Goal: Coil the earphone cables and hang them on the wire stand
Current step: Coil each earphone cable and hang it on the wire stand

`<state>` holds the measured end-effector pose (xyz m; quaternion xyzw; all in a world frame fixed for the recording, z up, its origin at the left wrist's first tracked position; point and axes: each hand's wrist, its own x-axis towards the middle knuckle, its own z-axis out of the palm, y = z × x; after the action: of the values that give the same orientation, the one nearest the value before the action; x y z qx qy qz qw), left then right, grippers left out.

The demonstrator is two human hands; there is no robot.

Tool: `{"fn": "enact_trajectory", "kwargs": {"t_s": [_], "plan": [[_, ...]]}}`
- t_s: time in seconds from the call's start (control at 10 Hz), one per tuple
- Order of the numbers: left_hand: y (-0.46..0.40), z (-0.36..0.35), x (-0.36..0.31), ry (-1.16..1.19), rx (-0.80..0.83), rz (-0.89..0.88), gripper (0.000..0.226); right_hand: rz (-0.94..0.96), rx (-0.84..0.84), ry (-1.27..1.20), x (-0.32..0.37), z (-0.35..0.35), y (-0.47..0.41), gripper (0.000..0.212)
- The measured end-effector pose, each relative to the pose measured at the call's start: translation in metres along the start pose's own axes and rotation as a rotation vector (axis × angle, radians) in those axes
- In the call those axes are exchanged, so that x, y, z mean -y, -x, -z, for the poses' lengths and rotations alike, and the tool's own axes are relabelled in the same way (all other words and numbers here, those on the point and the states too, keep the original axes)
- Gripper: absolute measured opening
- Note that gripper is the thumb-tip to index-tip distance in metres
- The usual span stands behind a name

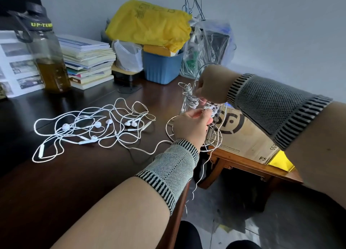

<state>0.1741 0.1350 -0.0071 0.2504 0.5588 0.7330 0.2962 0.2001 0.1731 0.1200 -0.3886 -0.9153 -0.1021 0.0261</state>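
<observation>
A silver wire stand point(169, 124) with a round base stands at the dark table's right edge. One coiled white earphone bundle point(191, 100) hangs on its upper ring. My left hand point(191, 126) pinches another white coiled cable point(211, 109) at a lower ring of the stand. Just above, my right hand point(211, 88) pinches the same cable near the stand's top. A loose end of that cable point(201, 172) dangles off the table edge. Several tangled white earphones point(93, 127) lie spread over the table to the left.
A big bottle of yellowish liquid point(46, 57) and a stack of books point(88, 61) stand at the back left. A blue bin point(162, 68) with a yellow bag point(149, 23) sits behind the stand. A cardboard box point(243, 134) rests on a low wooden stool at right.
</observation>
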Motion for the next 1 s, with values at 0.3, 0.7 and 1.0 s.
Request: {"fn": "enact_trajectory", "kwargs": {"t_s": [0.3, 0.7, 1.0], "plan": [[-0.002, 0.001, 0.001, 0.036, 0.012, 0.006, 0.02, 0.019, -0.14, -0.166, -0.008, -0.004, 0.042, 0.015], [0.003, 0.002, -0.006, 0.111, 0.031, 0.06, 0.008, -0.051, -0.376, -0.677, -0.009, -0.055, 0.056, 0.017], [0.0, 0.002, -0.005, 0.151, -0.001, 0.082, 0.022, -0.072, -0.461, -0.464, 0.001, -0.069, 0.057, 0.021]]}}
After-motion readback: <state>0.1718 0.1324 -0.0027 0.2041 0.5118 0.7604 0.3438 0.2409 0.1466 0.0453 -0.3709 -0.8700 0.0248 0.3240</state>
